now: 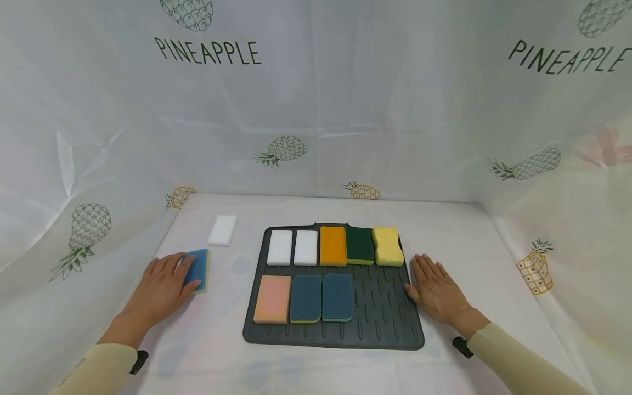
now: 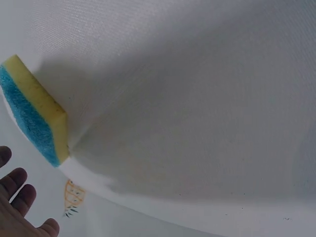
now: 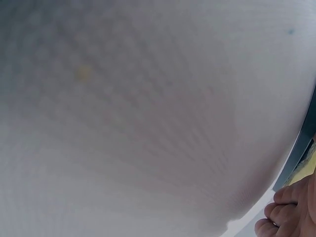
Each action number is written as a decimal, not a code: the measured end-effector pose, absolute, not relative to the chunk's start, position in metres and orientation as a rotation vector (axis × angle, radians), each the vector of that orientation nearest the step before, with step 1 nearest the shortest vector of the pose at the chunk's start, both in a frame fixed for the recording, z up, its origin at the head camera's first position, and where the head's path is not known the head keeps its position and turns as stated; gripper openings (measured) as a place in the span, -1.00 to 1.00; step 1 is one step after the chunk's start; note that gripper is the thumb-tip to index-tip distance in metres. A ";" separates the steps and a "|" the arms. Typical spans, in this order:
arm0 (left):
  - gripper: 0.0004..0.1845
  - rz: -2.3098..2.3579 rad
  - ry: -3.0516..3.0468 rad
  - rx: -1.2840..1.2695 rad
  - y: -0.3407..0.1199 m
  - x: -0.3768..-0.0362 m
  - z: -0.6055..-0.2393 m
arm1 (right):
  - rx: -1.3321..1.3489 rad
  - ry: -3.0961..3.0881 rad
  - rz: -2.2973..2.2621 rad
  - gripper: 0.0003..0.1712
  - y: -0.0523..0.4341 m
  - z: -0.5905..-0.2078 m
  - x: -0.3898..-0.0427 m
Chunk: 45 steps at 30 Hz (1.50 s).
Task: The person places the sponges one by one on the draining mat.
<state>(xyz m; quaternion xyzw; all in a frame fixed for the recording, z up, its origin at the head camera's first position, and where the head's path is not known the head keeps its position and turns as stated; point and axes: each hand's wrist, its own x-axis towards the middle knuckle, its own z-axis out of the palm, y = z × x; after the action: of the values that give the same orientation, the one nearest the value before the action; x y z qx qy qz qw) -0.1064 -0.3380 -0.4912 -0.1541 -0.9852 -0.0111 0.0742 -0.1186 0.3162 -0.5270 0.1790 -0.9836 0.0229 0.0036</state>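
Note:
My left hand [image 1: 160, 285] is at the left of the table, beside a sponge with a blue top and yellow foam [image 1: 200, 269]. In the left wrist view its fingers are loosely bent, and a gap shows between them and the sponge [image 2: 37, 113]. The right hand [image 1: 436, 285] lies palm down, fingers extended, along the right edge of a dark ribbed mat [image 1: 385, 321]; the thumb touches or nearly touches that edge. On the mat's lower row sit a pink-orange sponge [image 1: 272, 299] and two dark blue scouring sponges [image 1: 306, 298].
Across the mat's back row are two white sponges [image 1: 280, 248], an orange sponge [image 1: 333, 246], a dark green scouring sponge [image 1: 359, 244] and a wavy yellow sponge [image 1: 388, 247]. Another white sponge [image 1: 223, 230] lies back left. A pineapple-print sheet [image 1: 345, 109] encloses the table.

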 end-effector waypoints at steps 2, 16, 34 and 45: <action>-0.25 -0.037 -2.965 -0.446 -0.339 -0.107 -0.493 | 0.562 -3.083 0.072 -0.16 0.316 -0.527 -0.119; 0.17 -0.130 -2.959 -0.382 -0.343 -0.111 -0.487 | 0.572 -3.075 0.064 -0.16 0.316 -0.524 -0.118; 0.40 -0.099 -3.015 -0.390 -0.343 -0.107 -0.482 | 0.579 -3.047 0.078 -0.17 0.319 -0.527 -0.119; 0.39 -0.084 -2.897 -0.428 -0.347 -0.117 -0.486 | 0.588 -3.044 0.072 -0.17 0.319 -0.528 -0.118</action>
<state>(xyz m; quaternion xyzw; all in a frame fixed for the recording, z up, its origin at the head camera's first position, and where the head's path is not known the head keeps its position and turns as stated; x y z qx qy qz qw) -0.1167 -0.3470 -0.4860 -0.1453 -0.9833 -0.0286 0.1059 -0.1184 0.3189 -0.5282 0.1895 -0.9814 0.0231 0.0201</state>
